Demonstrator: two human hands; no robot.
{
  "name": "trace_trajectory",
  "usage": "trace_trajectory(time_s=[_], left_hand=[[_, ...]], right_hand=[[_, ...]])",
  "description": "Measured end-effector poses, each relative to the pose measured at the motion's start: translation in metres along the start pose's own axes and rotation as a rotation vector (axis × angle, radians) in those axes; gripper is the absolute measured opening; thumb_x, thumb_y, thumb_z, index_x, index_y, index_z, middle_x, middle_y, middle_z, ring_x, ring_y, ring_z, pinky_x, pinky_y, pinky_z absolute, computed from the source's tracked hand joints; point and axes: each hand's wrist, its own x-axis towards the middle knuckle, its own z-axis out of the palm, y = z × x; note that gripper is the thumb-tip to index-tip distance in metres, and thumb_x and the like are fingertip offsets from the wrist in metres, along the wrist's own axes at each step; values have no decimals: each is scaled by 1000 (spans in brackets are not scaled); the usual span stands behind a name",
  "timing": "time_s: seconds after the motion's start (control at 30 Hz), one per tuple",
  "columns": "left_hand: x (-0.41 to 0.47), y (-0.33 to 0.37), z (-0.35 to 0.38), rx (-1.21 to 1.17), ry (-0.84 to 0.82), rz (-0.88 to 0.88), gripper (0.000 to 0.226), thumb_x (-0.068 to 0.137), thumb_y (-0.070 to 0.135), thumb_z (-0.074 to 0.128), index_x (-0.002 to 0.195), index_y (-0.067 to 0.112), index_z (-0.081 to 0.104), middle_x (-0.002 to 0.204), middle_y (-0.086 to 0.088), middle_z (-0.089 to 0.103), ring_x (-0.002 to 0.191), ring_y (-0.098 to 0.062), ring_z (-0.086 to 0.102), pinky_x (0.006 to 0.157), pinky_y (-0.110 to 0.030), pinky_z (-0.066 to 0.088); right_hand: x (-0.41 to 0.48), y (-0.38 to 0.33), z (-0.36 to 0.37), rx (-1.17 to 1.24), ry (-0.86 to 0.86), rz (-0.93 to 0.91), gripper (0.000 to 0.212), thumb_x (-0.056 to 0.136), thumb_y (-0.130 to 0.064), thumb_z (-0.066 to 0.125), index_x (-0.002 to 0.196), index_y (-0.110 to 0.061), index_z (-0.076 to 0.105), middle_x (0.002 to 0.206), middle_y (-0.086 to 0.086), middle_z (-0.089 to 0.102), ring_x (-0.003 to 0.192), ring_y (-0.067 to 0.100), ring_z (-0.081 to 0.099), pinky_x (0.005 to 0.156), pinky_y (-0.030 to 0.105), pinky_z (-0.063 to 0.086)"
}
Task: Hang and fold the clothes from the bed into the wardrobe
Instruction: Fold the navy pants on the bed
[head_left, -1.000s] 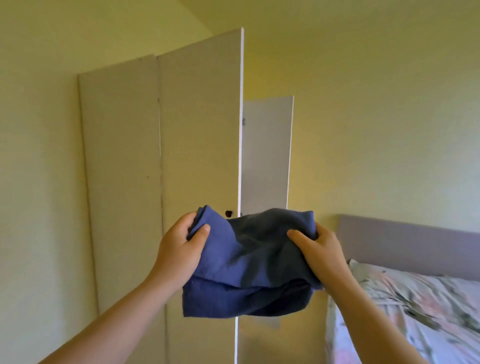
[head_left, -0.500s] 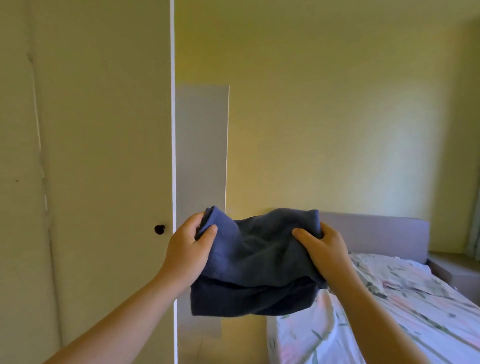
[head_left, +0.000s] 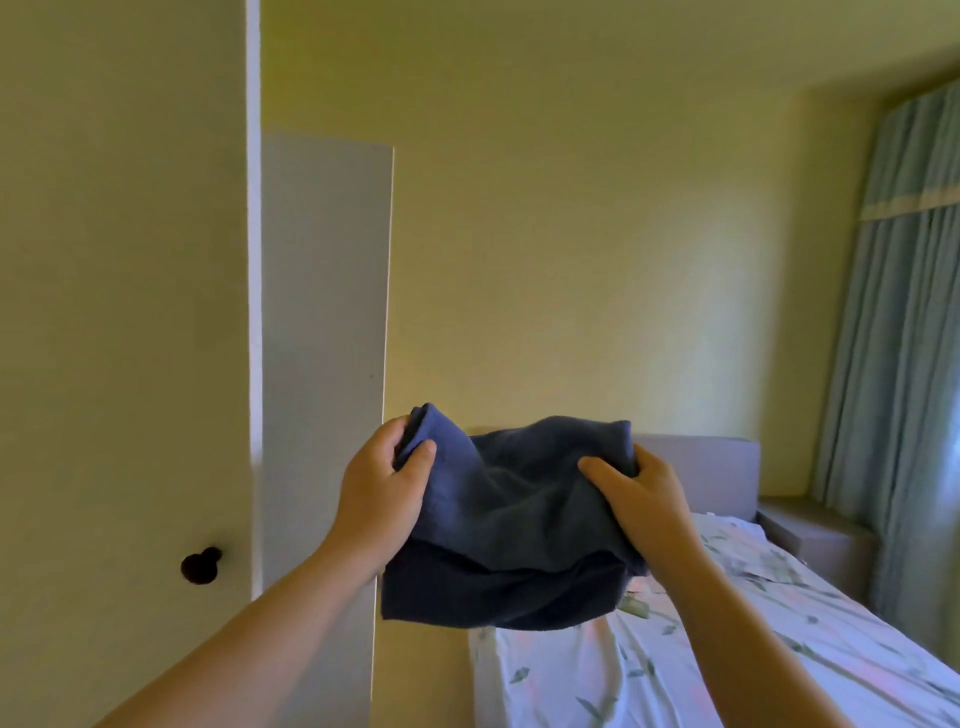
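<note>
A folded dark blue garment (head_left: 511, 525) hangs in the air in front of me, held at both ends. My left hand (head_left: 382, 499) grips its left edge, thumb on top. My right hand (head_left: 641, 501) grips its right edge, thumb laid over the cloth. An open wardrobe door (head_left: 124, 312) with a dark round knob (head_left: 201, 565) fills the left side. A second open door (head_left: 324, 338) stands edge-on behind it. The wardrobe's inside is hidden by the doors. The bed (head_left: 727, 649) with a floral sheet lies at lower right.
A grey headboard (head_left: 696, 467) stands against the yellow wall. A bedside unit (head_left: 815, 535) sits right of the bed. Blue-green curtains (head_left: 904, 338) hang at the far right.
The view has swung to the right: the wardrobe doors slid left in the picture and the bed and curtains came into sight. Both hands keep the same hold on the garment.
</note>
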Motion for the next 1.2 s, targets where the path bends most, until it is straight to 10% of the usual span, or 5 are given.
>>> trace_trajectory(time_s=[0.53,1.07,1.2], left_hand=[[147,-122,112,-164,111,-159,16,96,23,52,94,35,63,92,12,67,85,-2,63,68,-19,47],[298,-229,65,71,405,-158,11,96,19,53,98,21,63,94,1,68,94,-20,62,84,-38,50],[334,-256,32,134,469,-122,11,96,19,53,90,23,61,90,1,67,85,-13,60,71,-25,46]], right_hand=[[188,95,71,12,-41,-54,9,89,-28,63,82,-24,60,68,-1,68,66,13,66,54,25,49],[346,125,260,204,-346,-155,5,87,-26,61,84,-22,62,70,-8,70,63,4,66,50,19,47],[372,116,323,244,-389,-189,5,86,-25,61,81,-23,62,71,-5,71,65,9,67,56,25,53]])
